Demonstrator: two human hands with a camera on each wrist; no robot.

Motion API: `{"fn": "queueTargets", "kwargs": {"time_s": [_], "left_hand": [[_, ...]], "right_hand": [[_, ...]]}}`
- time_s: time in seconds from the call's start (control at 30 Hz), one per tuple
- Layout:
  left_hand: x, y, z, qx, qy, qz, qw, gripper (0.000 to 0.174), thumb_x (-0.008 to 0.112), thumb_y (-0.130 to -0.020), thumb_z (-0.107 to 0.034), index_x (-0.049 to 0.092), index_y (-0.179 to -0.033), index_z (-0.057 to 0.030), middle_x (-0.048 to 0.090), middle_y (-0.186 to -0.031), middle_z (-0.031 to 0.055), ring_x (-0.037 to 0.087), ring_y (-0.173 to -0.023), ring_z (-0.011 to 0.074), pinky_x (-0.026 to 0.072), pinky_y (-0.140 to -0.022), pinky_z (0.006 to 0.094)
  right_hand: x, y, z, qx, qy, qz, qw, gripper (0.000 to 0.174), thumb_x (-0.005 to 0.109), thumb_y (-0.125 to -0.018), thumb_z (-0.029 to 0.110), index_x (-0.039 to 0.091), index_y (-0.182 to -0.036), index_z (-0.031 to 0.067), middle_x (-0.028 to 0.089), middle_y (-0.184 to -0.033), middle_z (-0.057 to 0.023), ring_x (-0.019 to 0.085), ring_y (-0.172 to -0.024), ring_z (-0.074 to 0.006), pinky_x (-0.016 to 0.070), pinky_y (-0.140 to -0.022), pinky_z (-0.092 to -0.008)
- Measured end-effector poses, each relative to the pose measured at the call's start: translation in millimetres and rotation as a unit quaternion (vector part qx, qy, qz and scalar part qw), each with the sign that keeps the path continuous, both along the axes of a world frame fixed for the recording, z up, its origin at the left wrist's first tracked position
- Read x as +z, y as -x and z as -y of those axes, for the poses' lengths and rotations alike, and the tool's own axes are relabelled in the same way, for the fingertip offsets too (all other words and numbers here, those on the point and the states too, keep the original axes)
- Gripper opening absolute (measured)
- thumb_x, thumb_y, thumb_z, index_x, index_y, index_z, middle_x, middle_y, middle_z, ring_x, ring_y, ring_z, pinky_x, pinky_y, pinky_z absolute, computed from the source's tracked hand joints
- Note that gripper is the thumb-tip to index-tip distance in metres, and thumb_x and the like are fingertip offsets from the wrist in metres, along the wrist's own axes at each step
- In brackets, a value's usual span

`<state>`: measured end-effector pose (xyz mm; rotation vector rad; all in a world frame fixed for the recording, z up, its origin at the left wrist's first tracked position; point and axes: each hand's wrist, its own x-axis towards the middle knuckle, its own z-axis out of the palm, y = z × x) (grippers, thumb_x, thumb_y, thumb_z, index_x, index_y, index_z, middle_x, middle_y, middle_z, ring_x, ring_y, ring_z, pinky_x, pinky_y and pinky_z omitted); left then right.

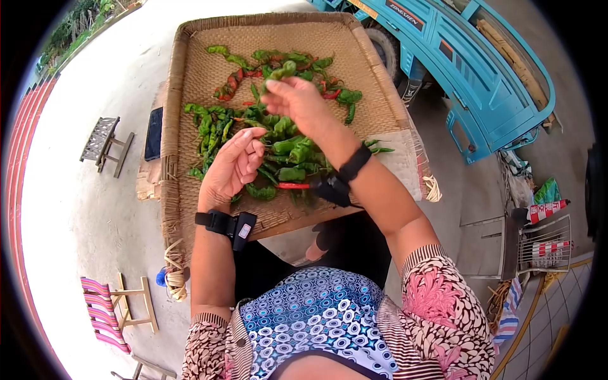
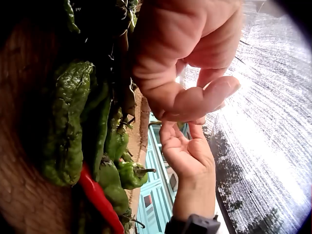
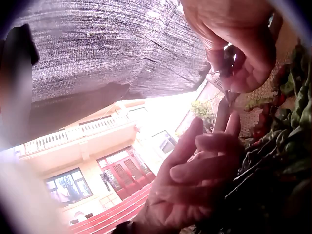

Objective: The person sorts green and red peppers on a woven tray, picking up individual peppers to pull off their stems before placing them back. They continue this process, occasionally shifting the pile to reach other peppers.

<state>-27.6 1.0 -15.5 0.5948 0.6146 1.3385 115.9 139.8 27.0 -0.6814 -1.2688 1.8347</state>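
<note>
Starting at the far left, there's a striped folding stool [image 1: 104, 315] down on the pale ground, and a grey-topped stool [image 1: 100, 139] standing above it in the head view. Moving in, a dark flat object [image 1: 154, 134] lies just beside the woven tray [image 1: 373, 63], outside its left rim.

Now the left hand [image 1: 235, 166]! It's over the near part of the tray, palm turned up, fingers loosely bent, the fingertips slightly apart and clamped on nothing that shows. Under and around it spread the green peppers [image 1: 297, 151], wrinkled and glossy, heaped across the middle of the tray, with a long red pepper [image 1: 292, 185] lying at their near edge.

Over to the right hand [image 1: 296, 106], reaching above the heap: thumb and fingertips come together, pinching a green pepper [image 1: 288, 67], partly hidden by the fingers. That held one is up over the tray, in front of the mixed red and green peppers [image 1: 237, 82] strewn across the far part.

Further right, a blue three-wheeler [image 1: 472, 76] stands beyond the tray, and below it a wire rack [image 1: 546, 250] sits on the ground.
</note>
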Motion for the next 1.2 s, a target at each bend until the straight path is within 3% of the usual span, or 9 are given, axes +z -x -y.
{"fn": "queueTargets", "kwargs": {"time_s": [0.13,0.27,0.37,0.47,0.63,0.73,0.83,1.0,1.2], "left_hand": [[-4.4,4.3,-0.6,0.0,-0.026,0.039,0.999,0.035,0.048,-0.101,-0.024,0.051,-0.125,0.0006,0.061,-0.085,0.0034,0.047,-0.055,0.0064,0.0361,-0.035,0.0163],[-15.4,13.2,-7.4,0.017,-0.049,0.129,0.99,0.033,0.044,-0.102,-0.022,0.053,-0.122,0.0024,0.061,-0.085,0.0056,0.046,-0.058,0.0086,0.0397,-0.038,0.0171],[-14.5,14.0,-7.8,0.029,-0.036,0.14,0.989,0.029,0.044,-0.101,-0.022,0.058,-0.113,-0.0001,0.062,-0.081,0.0029,0.047,-0.057,0.009,0.0361,-0.039,0.0186],[-12.4,14.5,-7.0,0.035,-0.035,0.142,0.989,0.027,0.045,-0.1,-0.022,0.059,-0.111,-0.0017,0.063,-0.08,0.0015,0.047,-0.057,0.0089,0.0336,-0.039,0.0198],[-11.8,15.5,-6.3,0.03,-0.032,0.153,0.987,0.026,0.046,-0.099,-0.022,0.059,-0.111,-0.0018,0.063,-0.079,0.0014,0.048,-0.059,0.0096,0.0339,-0.04,0.0205],[-10.7,14.2,-5.8,0.035,-0.033,0.139,0.989,0.025,0.048,-0.099,-0.021,0.059,-0.111,-0.002,0.063,-0.08,0.001,0.048,-0.058,0.0086,0.0338,-0.04,0.02],[-11.0,13.7,-5.0,0.023,-0.034,0.127,0.991,0.023,0.051,-0.098,-0.021,0.059,-0.11,-0.0027,0.062,-0.08,0.0001,0.048,-0.058,0.0076,0.0336,-0.039,0.0194],[0.2,5.0,0.8,-0.031,-0.01,0.03,0.999,0.022,0.055,-0.097,-0.022,0.058,-0.108,-0.004,0.059,-0.079,-0.0015,0.051,-0.058,0.0062,0.032,-0.038,0.0172],[0.9,6.0,4.1,-0.053,-0.011,0.0,0.999,0.024,0.054,-0.099,-0.026,0.059,-0.104,-0.0035,0.057,-0.078,0.0002,0.049,-0.055,0.005,0.0326,-0.036,0.0161]], "right_hand": [[7.0,-15.2,-45.5,-0.081,0.015,0.151,0.985,0.047,0.067,-0.089,0.024,0.051,-0.125,-0.0025,0.059,-0.115,-0.0104,0.064,-0.093,-0.0175,0.0545,-0.07,-0.0305],[-27.8,-28.7,-52.6,0.032,-0.364,0.438,0.822,0.037,0.061,-0.089,0.02,0.058,-0.122,0.0027,0.063,-0.113,-0.015,0.064,-0.094,-0.0308,0.0526,-0.079,-0.0421],[-51.5,-33.6,-32.5,0.008,-0.528,0.484,0.698,0.03,0.057,-0.09,0.014,0.061,-0.117,0.0028,0.065,-0.106,-0.0139,0.062,-0.099,-0.0325,0.0493,-0.084,-0.0427],[-41.8,-33.2,-22.5,0.078,-0.45,0.471,0.755,0.025,0.055,-0.089,0.009,0.062,-0.112,0.003,0.065,-0.108,-0.0148,0.06,-0.101,-0.036,0.0479,-0.086,-0.0446],[-26.5,-44.0,6.7,0.039,-0.604,0.525,0.598,0.025,0.063,-0.083,0.011,0.065,-0.108,0.0137,0.059,-0.097,-0.0092,0.052,-0.1,-0.0291,0.0454,-0.086,-0.0438],[-0.6,-49.6,17.6,0.042,-0.576,0.551,0.603,0.027,0.065,-0.081,0.01,0.064,-0.108,0.0145,0.059,-0.097,-0.0089,0.054,-0.099,-0.0307,0.046,-0.085,-0.0446],[16.5,-54.0,25.3,-0.03,-0.528,0.502,0.684,0.024,0.067,-0.084,0.011,0.062,-0.108,0.0102,0.06,-0.097,-0.0054,0.058,-0.094,-0.0257,0.0485,-0.079,-0.0392],[17.7,-38.1,41.3,0.006,-0.199,0.195,0.96,0.024,0.067,-0.09,0.018,0.058,-0.109,0.0057,0.062,-0.097,0.0003,0.059,-0.084,-0.011,0.0477,-0.069,-0.0245],[-3.3,-17.2,52.6,0.037,-0.09,0.107,0.989,0.027,0.068,-0.09,0.023,0.057,-0.108,0.0061,0.063,-0.098,-0.0014,0.06,-0.082,-0.0091,0.0468,-0.065,-0.0238]]}}
